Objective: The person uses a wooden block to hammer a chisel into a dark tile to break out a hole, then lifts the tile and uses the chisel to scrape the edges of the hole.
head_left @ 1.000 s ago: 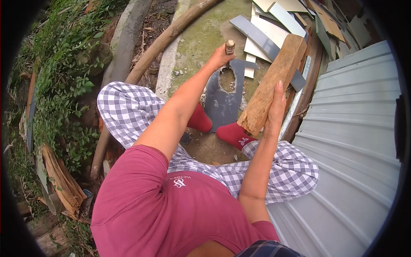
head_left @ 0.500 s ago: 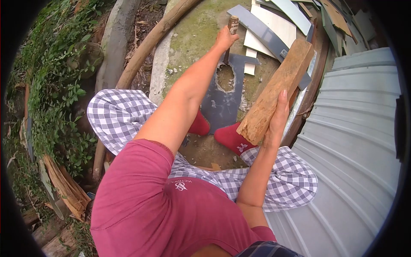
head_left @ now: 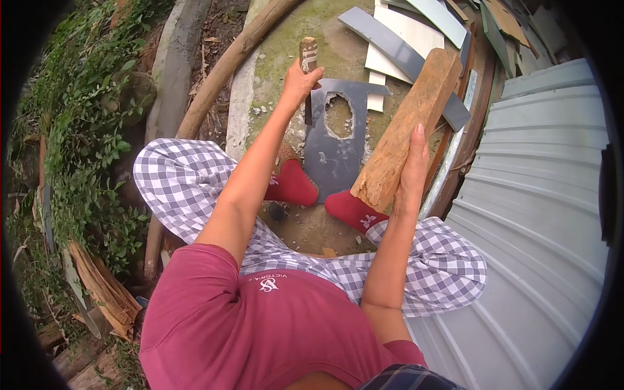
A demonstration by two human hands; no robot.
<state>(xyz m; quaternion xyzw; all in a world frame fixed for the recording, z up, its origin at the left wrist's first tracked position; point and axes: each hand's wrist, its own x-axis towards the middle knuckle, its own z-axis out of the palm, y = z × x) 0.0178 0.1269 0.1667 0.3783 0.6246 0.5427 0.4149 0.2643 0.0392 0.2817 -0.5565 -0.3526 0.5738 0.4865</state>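
Observation:
My left hand (head_left: 301, 84) is closed around a wooden-handled tool (head_left: 309, 54), upright, with pale wrapping on its grip. A narrow dark blade shows below my fist, at the left edge of a dark grey tile (head_left: 333, 159). The tile lies flat on the ground between my red-socked feet and has a large jagged hole near its far end. My right hand (head_left: 416, 166) grips the near right side of a thick wooden block (head_left: 413, 123), thumb along its top. The block is tilted, its rough near end over my right sock (head_left: 351, 211).
Grey and white tile strips (head_left: 383, 42) lie piled beyond the block. On the right is a ribbed metal sheet (head_left: 526, 195), with a metal rail (head_left: 448, 159) beside it. A long wooden pole (head_left: 224, 71) and green plants (head_left: 71, 149) are at left. Pale chips lie around the tile.
My left hand has moved left and nearer with the tool, from the hole to the tile's left edge. The wooden block has shifted slightly left in my right hand.

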